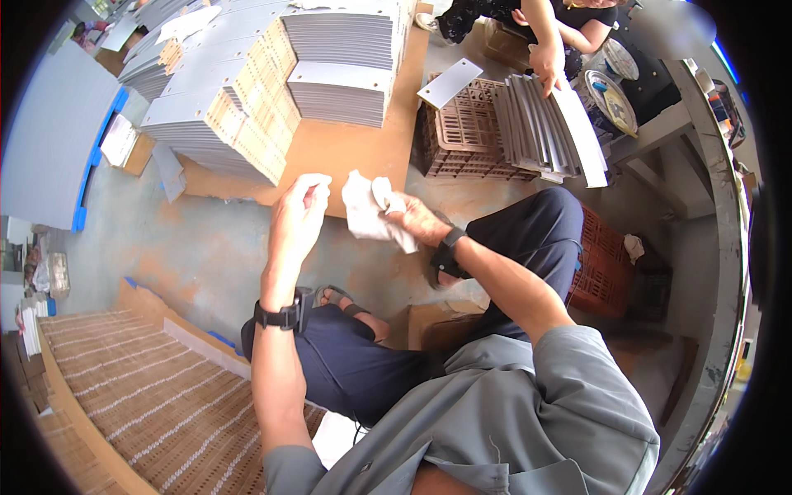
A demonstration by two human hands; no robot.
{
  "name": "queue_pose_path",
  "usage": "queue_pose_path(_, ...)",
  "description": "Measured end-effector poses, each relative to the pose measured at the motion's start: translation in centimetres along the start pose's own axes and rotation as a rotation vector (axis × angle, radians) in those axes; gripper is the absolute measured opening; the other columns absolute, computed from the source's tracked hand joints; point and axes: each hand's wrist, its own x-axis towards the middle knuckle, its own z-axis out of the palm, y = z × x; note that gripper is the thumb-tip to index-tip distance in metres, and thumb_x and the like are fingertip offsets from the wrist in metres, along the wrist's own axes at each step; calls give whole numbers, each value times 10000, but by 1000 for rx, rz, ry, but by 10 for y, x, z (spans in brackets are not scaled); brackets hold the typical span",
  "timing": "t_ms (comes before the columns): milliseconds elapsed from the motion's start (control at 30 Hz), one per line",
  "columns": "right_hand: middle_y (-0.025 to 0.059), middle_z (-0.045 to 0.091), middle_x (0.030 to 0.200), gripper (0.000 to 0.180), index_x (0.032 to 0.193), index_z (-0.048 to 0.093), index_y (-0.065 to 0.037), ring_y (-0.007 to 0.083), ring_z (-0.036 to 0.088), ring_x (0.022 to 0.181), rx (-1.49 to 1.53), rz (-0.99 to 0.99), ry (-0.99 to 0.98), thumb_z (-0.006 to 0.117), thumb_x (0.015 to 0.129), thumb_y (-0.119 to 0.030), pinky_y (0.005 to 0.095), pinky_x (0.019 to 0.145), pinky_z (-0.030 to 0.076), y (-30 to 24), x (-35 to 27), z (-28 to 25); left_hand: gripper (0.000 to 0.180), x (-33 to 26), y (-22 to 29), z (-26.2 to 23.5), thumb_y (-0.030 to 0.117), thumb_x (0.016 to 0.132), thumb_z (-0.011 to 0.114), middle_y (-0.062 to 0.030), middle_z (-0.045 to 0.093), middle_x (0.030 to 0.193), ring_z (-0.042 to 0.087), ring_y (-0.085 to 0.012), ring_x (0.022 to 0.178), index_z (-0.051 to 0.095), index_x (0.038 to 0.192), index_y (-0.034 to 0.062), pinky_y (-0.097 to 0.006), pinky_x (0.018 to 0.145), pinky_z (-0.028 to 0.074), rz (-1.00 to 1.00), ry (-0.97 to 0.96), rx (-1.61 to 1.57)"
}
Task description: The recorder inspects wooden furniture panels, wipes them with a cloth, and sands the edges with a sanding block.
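Grey concrete floor [206, 247] spreads beneath you, with tall stacks of grey punched panels [272, 91] on a brown board at the far left and a brown plastic crate [462, 132] at the far right, where another person's hand [547, 62] rests on a leaning row of panels [540, 124]. You sit with your knees apart. Your right hand [417, 221] pinches a crumpled white cloth [371, 213] in front of you, above the floor between your knees and the board. Your left hand [299, 216], just beside it, has its grip narrow around a small white piece at the fingertips; whether that piece joins the cloth, I cannot tell. To handle it well, keep both pinches firm, hold the cloth taut between your hands, and work close to your lap.
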Motion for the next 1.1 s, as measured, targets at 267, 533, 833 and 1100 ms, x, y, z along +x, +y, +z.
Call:
queue_pose_path(267,48,646,1153,536,1372,491,-37,160,628,1033,557,-77,-35,695,892,-163,345,915,541,-95,-57,-1,359,-1,-15,52,214,995,602,-130,675,1044,650,-167,1002,582,1253,-35,-318,832,546,-16,-47,0)
queue_pose_path(533,64,660,1192,467,1347,522,-21,158,654,1004,658,-41,-51,604,979,-296,315,936,528,-101,-106,-23,350,-19,33,89,259,1030,559,-50,669,1082,617,-119,1025,597,1279,16,-272,809,522,-189,-235,-255)
queue_pose_path(833,57,693,1026,289,1161,674,-9,118,628,950,-109,-242,551,490,938,-13,251,884,500,-63,-131,-80,325,-21,47,95,230,1055,509,-58,647,1157,574,-134,1073,602,1266,1,-279,955,437,-31,214,-645)
queue_pose_path(1100,96,726,976,147,973,739,-115,229,686,949,-1188,134,361,632,872,-125,325,840,532,-72,-153,-111,260,-9,65,67,207,1028,544,-71,707,1124,649,-186,971,680,1142,17,-322,852,501,70,-216,274)
